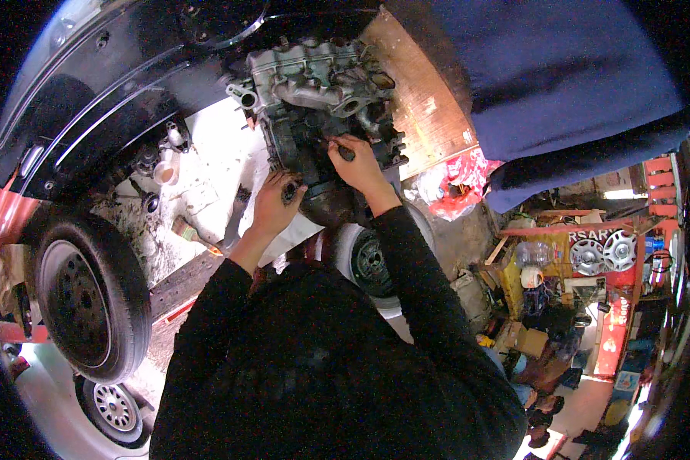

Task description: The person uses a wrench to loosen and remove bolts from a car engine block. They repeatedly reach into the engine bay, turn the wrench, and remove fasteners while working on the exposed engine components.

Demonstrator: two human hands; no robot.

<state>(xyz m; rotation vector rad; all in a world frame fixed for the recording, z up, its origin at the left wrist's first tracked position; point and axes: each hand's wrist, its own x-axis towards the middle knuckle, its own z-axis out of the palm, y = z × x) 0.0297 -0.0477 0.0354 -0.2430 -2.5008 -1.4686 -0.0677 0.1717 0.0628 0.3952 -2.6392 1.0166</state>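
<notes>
A greasy car engine (314, 92) stands in front of me, its pale metal upper part at the far side and its dark block nearer. My right hand (353, 162) reaches onto the dark block, fingers curled and pressed together. A dark patch shows at those fingers; whether it is a small part or grease, I cannot make out. At the block's near left corner, my left hand (278, 201) is closed, with a small dark roundish thing partly showing among its fingers. What each hand grips is mostly hidden.
A brush (185, 230) and a pale cup (166, 173) lie left of the engine among greasy metal parts. A large tyre (134, 307) stands at left. Right of the engine are a wooden board (429, 115) and a red-and-white plastic bag (464, 184). Cluttered shelves fill the right side.
</notes>
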